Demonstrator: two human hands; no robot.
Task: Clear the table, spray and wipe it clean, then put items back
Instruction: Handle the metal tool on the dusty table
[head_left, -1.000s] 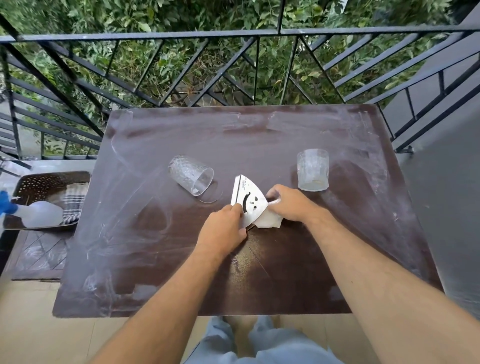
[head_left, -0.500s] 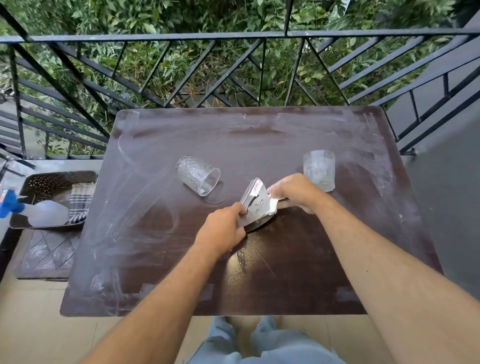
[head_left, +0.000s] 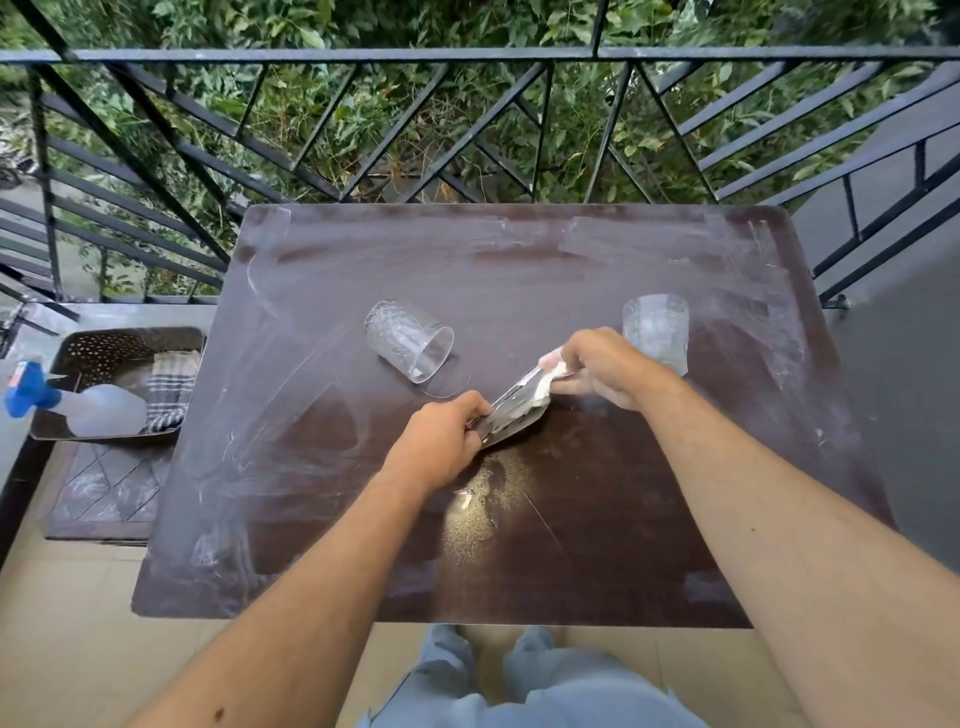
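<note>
Left hand (head_left: 441, 434) grasps the metal napkin holder (head_left: 511, 413), steadying it tilted off the worktop (head_left: 519, 260); right hand (head_left: 597, 366) pinches its white napkin (head_left: 550, 376).

- Left arm: bare forearm, entering from the lower left, angled up and right toward the middle of the desk (head_left: 311, 519).
- Left hand (head_left: 441, 436): knuckles up, fingers curled, gripping the near end of a metal holder (head_left: 511, 413).
- Right arm: bare forearm, entering from the lower right, angled up and left.
- Right hand (head_left: 597, 366): back of hand up, fingers bent, pinching white tissue (head_left: 551, 375) at the far end of the holder.
- Both hands: near each other, apart, joined only by the held item.
- Legs: light trousers, below the near desk edge.
</note>
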